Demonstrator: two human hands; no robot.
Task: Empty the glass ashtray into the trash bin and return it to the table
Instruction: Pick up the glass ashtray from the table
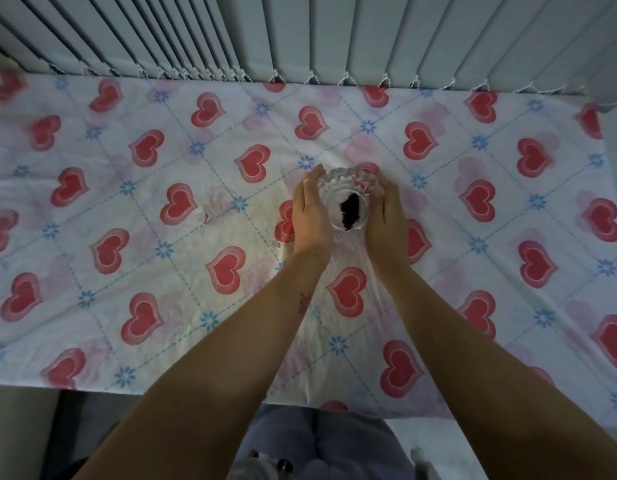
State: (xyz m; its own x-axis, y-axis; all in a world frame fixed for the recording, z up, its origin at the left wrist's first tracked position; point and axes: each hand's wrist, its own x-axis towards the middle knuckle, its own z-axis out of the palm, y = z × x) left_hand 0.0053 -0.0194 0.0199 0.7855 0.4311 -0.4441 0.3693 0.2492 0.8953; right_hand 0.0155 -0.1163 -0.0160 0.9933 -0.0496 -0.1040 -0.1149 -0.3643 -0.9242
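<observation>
A round cut-glass ashtray (348,188) sits on the table near its middle, with a dark clump of ash (350,210) in its bowl. My left hand (310,216) presses against its left side, fingers curled round the far rim. On the ashtray's right side my right hand (386,216) cups it the same way. Both hands hold the ashtray between them. Whether it is lifted off the cloth I cannot tell. No trash bin is in view.
The table wears a white cloth (161,237) printed with red hearts and blue flowers. Grey vertical blinds (300,32) hang along the far edge. Below the near edge are my legs in grey trousers (321,441) and the floor.
</observation>
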